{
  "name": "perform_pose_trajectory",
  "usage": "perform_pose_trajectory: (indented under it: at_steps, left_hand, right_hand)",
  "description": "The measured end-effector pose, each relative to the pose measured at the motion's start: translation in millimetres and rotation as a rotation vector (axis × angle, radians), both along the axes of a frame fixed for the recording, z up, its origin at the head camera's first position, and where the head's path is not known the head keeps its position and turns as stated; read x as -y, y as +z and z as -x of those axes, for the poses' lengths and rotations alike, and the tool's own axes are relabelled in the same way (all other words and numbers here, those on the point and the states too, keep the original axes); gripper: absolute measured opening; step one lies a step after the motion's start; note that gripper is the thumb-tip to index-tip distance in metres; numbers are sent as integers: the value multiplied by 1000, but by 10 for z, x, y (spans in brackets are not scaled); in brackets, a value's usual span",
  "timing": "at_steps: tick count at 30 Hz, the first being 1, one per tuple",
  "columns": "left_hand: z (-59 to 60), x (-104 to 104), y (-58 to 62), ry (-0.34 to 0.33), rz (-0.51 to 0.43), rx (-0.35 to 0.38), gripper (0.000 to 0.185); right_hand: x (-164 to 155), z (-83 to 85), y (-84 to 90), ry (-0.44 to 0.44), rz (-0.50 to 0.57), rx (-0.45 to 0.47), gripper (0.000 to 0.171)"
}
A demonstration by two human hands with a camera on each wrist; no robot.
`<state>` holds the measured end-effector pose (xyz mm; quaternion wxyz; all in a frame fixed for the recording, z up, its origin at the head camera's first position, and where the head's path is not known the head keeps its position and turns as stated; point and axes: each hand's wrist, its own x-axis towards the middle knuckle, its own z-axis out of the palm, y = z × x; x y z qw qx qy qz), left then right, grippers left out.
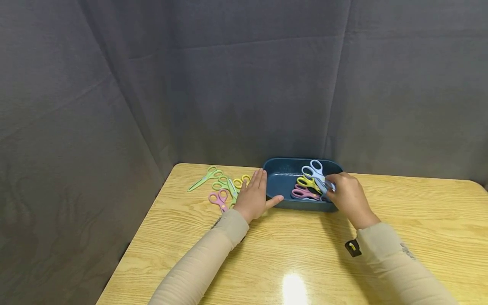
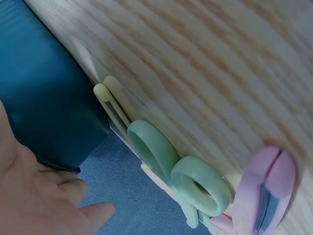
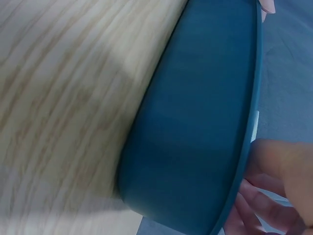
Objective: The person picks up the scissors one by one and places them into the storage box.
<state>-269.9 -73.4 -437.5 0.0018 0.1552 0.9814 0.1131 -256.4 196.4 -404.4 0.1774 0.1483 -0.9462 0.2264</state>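
A dark teal tray (image 1: 280, 204) stands near the table's back edge. My left hand (image 1: 253, 195) lies at its left end, fingers straight along the rim and thumb reaching over the front edge. Inside the right half of the tray, my right hand (image 1: 350, 197) grips a pair of light blue scissors (image 1: 314, 170) by the blade end, handle loops up. Yellow scissors (image 1: 308, 182) and pink scissors (image 1: 302, 193) lie beneath them in the tray. In the right wrist view, the tray wall (image 3: 190, 122) hides part of the right fingers (image 3: 264, 203).
Left of the tray, several scissors lie on the wooden table (image 1: 267, 262): green scissors (image 1: 203, 179) apart at the far left, pink scissors (image 1: 218, 198), and more green scissors (image 2: 151, 147) and yellow ones close by the left hand. A grey curtain (image 1: 244, 97) hangs behind the table.
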Motion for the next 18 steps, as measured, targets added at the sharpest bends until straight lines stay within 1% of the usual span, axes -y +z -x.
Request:
perform_pose_trajectory:
  at_steps: [6, 11, 14, 18]
  left_hand:
    - [-28, -11, 29, -8, 1, 0, 99]
    - [-38, -5, 32, -10, -4, -10, 98]
    - [-24, -2, 23, -12, 4, -12, 98]
    - [-14, 1, 25, -10, 12, -2, 99]
  right_hand:
    - [9, 29, -60, 11, -10, 15, 30]
    - [40, 37, -82, 13, -13, 41, 29]
    - [71, 55, -85, -1, -19, 73, 30]
    - [112, 95, -99, -25, -19, 148, 33]
